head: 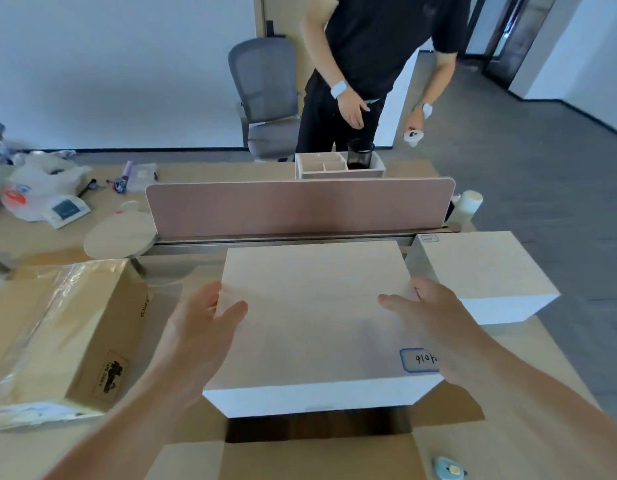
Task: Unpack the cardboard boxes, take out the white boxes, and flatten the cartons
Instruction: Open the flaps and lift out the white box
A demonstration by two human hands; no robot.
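White on brown: large white square box (310,317) is held level over the dark mouth of the open brown cardboard carton (317,459), at the near edge of the wooden desk (196,263). The carton's flaps are folded out flat.

Left hand (199,327) grips the box's left edge, with the thumb flat on the top face and the fingers going down the side. Right hand (435,317) is on the right edge with the thumb on top. Its other fingers go over the edge and are hidden, so I can't tell how far they curl.

A blue-outlined handwritten label (419,360) is at the near right corner of the box top, partly under the right wrist.

A smaller white box (480,268) sits at the right edge of the desk, just beside the held one. A sealed brown cardboard carton with clear tape (57,334) is at the left edge.

A pink divider screen (300,209) runs along the far edge. Behind it are a white compartment tray (322,168) with a black mesh cup (360,154), a grey office chair (265,95) and a standing person in black (379,46).

A small blue-yellow gadget (447,468) lies at the near right corner.
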